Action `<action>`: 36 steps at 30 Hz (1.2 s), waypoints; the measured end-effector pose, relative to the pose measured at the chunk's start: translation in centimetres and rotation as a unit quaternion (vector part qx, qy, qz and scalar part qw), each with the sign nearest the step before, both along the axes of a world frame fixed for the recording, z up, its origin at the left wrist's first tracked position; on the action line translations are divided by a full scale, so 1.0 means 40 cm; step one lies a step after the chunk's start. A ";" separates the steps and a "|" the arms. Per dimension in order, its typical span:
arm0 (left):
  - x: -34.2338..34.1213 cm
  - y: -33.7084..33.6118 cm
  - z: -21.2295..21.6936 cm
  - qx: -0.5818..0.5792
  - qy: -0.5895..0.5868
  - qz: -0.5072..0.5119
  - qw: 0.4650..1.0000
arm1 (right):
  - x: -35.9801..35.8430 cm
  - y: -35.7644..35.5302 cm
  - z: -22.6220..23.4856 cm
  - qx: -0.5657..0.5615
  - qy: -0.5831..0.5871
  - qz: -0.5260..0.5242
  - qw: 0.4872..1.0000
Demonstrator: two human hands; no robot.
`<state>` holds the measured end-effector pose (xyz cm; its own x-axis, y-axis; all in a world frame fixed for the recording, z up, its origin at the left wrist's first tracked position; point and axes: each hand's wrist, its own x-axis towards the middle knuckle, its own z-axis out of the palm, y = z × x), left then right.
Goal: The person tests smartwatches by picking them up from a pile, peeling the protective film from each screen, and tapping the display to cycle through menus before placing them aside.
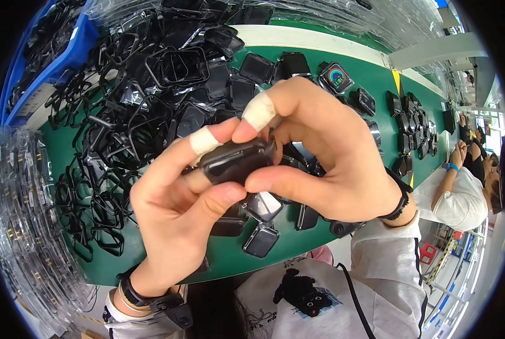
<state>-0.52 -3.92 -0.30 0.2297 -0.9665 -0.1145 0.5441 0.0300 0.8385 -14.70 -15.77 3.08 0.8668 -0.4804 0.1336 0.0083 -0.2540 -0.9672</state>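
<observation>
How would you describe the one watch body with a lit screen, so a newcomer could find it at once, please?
Start at the green work table and follow its far edge, beyond the raised right hand. There, among dark-screened watch bodies, sits the lit watch body: it alone shows a bright rainbow-coloured arc.

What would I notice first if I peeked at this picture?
Right in the middle, the left hand and the right hand, each with a taped fingertip, pinch a small dark watch body between them. Behind them, on the left of the green table, lies a big tangled pile of black frames. Farther back, one watch with a rainbow screen stands out among the dark ones.
</observation>
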 end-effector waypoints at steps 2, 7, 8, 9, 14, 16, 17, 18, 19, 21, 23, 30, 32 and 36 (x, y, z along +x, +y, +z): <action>0.003 0.010 -0.003 -0.068 -0.182 0.063 0.979 | 0.002 0.005 0.010 0.026 -0.009 -0.027 0.999; -0.007 0.020 0.002 -0.047 -0.227 0.090 0.969 | -0.006 0.001 0.010 -0.183 -0.012 -0.020 0.983; -0.006 0.016 -0.001 -0.046 -0.226 0.090 0.969 | -0.010 -0.003 0.006 -0.237 -0.023 0.001 0.971; -0.003 0.009 -0.005 -0.086 -0.236 0.075 0.965 | -0.010 -0.004 0.009 -0.236 -0.024 -0.006 0.971; 0.022 0.005 -0.025 -0.186 -0.347 0.084 0.915 | -0.004 0.008 -0.019 -0.284 -0.092 0.000 0.954; 0.005 0.010 -0.011 -0.154 -0.311 0.114 0.931 | -0.004 0.023 -0.020 -0.282 -0.113 -0.002 0.953; 0.008 0.009 -0.014 -0.165 -0.308 0.116 0.930 | -0.003 0.034 -0.016 -0.266 -0.101 -0.020 0.959; 0.010 0.009 -0.017 -0.177 -0.304 0.119 0.929 | -0.002 0.031 -0.010 -0.267 -0.102 -0.021 0.958; 0.016 0.013 -0.019 -0.166 -0.250 0.085 0.950 | -0.001 0.025 -0.002 -0.270 -0.086 -0.019 0.959; 0.014 0.000 -0.020 -0.168 -0.201 0.075 0.962 | 0.001 0.005 0.007 -0.253 -0.058 -0.004 0.966; 0.019 0.003 -0.029 -0.164 -0.136 0.052 0.976 | -0.001 0.009 0.014 -0.240 -0.053 -0.009 0.969; 0.003 0.007 -0.015 -0.163 -0.186 0.061 0.967 | -0.006 0.031 0.014 -0.270 -0.043 -0.036 0.961; 0.000 0.009 -0.021 -0.163 -0.201 0.064 0.964 | -0.003 0.052 0.006 -0.249 -0.041 -0.044 0.967; -0.013 0.011 -0.026 -0.184 -0.208 0.103 0.955 | -0.003 0.056 0.004 -0.305 -0.058 -0.025 0.950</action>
<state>-1.06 -3.49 -1.33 0.3712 -0.8529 0.3670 0.1174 0.4352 0.8926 -14.83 -13.52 3.23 0.8072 -0.3230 0.4941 0.0796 -0.7698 -0.6333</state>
